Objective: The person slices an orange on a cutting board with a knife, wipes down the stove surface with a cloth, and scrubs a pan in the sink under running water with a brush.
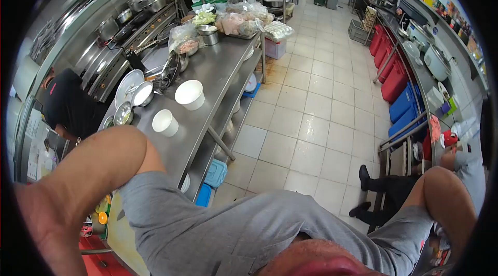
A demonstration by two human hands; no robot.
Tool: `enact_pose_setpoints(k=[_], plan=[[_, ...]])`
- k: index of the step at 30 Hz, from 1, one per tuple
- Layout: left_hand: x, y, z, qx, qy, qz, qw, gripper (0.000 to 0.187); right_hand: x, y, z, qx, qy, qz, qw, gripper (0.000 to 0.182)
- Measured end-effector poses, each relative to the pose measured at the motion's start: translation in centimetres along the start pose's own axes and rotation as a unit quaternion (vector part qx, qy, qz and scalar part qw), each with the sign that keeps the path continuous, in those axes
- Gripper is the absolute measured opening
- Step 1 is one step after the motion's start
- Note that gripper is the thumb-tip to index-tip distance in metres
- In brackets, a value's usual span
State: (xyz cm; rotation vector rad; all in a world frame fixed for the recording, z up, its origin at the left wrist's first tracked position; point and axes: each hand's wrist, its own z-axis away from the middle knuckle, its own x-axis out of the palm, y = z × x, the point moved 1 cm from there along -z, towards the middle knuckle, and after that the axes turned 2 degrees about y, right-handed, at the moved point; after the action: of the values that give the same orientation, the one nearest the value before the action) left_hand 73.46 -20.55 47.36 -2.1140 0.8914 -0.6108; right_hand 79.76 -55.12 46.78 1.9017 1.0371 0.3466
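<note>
Both of my arms are bent up toward the camera, with the elbows out to the sides. At the lower left edge, the heel and wrist of my left hand (44, 219) loom close to the lens; its fingers are hidden. My right forearm (456, 219) rises at the right edge, and its hand is out of the frame. No held object shows. Nearest to my left elbow on the steel table are a white tub (165, 123), a larger white tub (190, 95), a metal bowl (142, 94) and another metal bowl (124, 113).
Farther along the steel table (220, 71) lie bagged foods (244, 19) and a steel pot (208, 35). A person in dark clothes (72, 102) bends at the left. Another person's dark trousers (389, 193) show at the right counter, above red bins (395, 76). Tiled floor (306, 120) runs between.
</note>
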Motion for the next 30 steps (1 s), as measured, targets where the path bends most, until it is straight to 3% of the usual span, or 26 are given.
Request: enact_pose_setpoints(k=[12, 16, 19, 30], plan=[[11.7, 0.5, 3.7, 0.006, -0.112, -0.054, 0.992, 0.041, 7.9, 11.6, 14.1, -0.002, 0.064, -0.097, 0.993, 0.033], [14.1, 1.7, 4.5, 0.057, -0.15, -0.087, 0.983, 0.04, 10.8, 14.3, 18.3, -0.02, 0.082, -0.086, 0.993, 0.033], [15.1, 0.6, 6.3, 0.012, -0.185, -0.1, 0.978, 0.039, 12.6, 16.0, 20.2, 0.007, 0.101, -0.113, 0.988, 0.034], [15.0, 1.8, 8.8, 0.016, -0.228, -0.138, 0.964, 0.037, 16.2, 16.9, 21.4, -0.005, 0.135, -0.12, 0.984, 0.034]])
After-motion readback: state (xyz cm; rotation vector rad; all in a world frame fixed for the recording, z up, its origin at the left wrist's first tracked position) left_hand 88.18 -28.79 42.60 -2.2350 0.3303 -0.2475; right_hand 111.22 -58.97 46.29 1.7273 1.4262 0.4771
